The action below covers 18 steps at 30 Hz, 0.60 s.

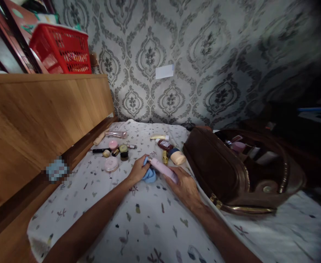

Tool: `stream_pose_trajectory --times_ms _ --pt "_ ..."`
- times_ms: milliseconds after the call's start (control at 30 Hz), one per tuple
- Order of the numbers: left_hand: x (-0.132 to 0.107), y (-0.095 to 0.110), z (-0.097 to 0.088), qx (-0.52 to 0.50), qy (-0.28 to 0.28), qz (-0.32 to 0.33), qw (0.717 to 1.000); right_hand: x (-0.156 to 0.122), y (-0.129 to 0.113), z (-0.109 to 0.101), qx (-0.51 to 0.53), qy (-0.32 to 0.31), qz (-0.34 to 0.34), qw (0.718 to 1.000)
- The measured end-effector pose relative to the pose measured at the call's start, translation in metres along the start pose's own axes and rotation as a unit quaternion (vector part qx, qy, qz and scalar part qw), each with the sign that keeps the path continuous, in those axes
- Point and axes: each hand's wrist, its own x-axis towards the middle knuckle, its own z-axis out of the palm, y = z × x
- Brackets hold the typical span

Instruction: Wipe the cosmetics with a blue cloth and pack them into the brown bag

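Observation:
My right hand (184, 184) is wrapped round the lower end of a pale pink bottle (162, 168), which tilts up to the left. Close to the bottle's top end, my left hand (138, 170) grips a blue cloth (149, 176), part of which hangs below the fingers. The cloth seems to touch the bottle's narrow tip. Just beyond the hands lie a beige bottle with a dark cap (177, 157), a small gold tube (165, 157), a dark red-brown bottle (165, 145) and a pale yellow tube (160, 137).
An open brown bag (215, 164) with cosmetics inside stands at the right. At the left of the patterned white cloth (149, 226) lie a pink tube (116, 134), a round pink compact (111, 164) and several small jars. A wooden panel (45, 120) borders the left, with a red basket (64, 49) above.

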Motion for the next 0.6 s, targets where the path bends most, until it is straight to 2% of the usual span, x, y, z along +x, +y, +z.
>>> stream_pose_trajectory --times_ms 333,600 --pt "-0.0009 -0.001 -0.0004 0.002 -0.007 0.004 1.0 0.001 0.0034 0.0016 -0.016 -0.015 0.001 1.0" --pt "-0.0011 -0.0028 0.0005 -0.001 -0.005 -0.006 1.0 -0.0002 0.0028 0.0039 -0.007 0.007 0.001 1.0"
